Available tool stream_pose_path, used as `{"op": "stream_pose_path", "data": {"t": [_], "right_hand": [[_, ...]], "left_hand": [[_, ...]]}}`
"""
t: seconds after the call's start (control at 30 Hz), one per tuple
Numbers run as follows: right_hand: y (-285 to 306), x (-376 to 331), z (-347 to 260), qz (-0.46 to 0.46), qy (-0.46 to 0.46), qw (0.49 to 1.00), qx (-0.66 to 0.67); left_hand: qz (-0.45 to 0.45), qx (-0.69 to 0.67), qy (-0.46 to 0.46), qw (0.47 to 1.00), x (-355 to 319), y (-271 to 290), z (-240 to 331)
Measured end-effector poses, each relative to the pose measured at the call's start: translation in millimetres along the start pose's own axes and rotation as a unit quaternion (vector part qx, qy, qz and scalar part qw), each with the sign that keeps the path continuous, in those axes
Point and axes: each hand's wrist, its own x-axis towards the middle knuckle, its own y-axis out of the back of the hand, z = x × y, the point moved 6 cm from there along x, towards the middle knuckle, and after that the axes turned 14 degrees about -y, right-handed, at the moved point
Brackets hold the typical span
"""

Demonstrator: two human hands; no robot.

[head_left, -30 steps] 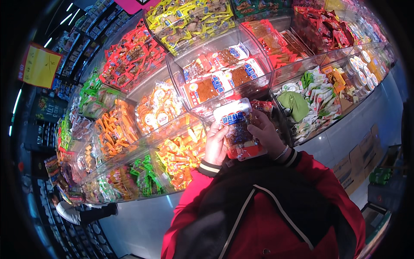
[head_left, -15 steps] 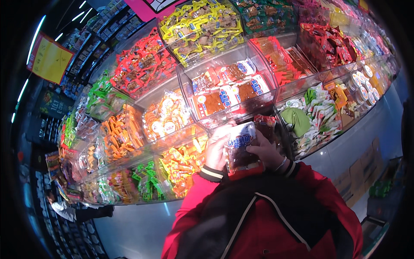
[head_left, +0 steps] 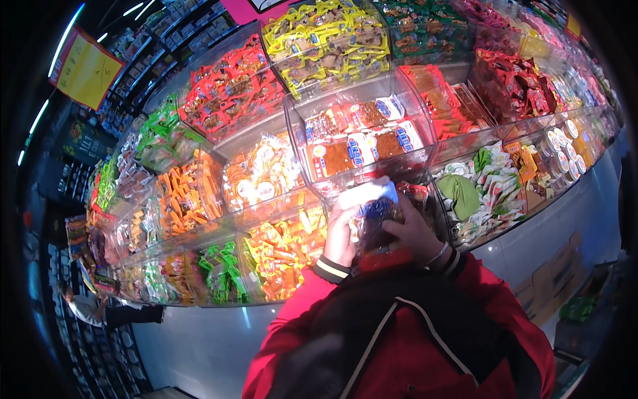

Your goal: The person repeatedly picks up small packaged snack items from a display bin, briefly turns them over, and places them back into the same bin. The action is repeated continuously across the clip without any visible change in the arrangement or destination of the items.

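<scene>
Between both hands is a flat plastic snack packet with a dark brown filling, blue print and a red lower edge. Glare whitens its top part. My left hand grips the packet's left side. My right hand holds its right side, the thumb lying across the front. Just beyond is a clear bin of similar flat packets in red and white. A lower bin holding dark red packets is partly hidden behind my right hand.
Clear divided bins rise in tiers, with orange-wrapped snacks to the left and green-and-white packets to the right. A green round object lies on those. A person is at the far left, near shelves. Cardboard boxes stand at the right.
The packet has tilted, so its top edge now catches bright glare and its print is blurred. Both hands keep their hold. The whole view has shifted slightly.
</scene>
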Motion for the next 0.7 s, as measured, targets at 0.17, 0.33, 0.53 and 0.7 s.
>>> {"op": "stream_pose_path", "data": {"t": [0.17, 0.33, 0.53, 0.7], "right_hand": [[6, 16, -16, -0.012, 0.062, 0.998, -0.024], [-2, 20, -44, -0.022, 0.059, 0.997, 0.038], [-6, 16, -50, -0.021, 0.012, 0.999, 0.029], [-6, 17, -41, -0.053, 0.067, 0.955, 0.283]], "left_hand": [[-0.052, 0.042, -0.025, 0.997, -5, -24, 2], [-0.079, 0.063, -0.110, 0.989, 7, -39, 26], [-0.051, 0.055, -0.166, 0.983, 17, -45, 41], [-0.003, -0.043, -0.226, 0.973, 31, -59, 54]]}}
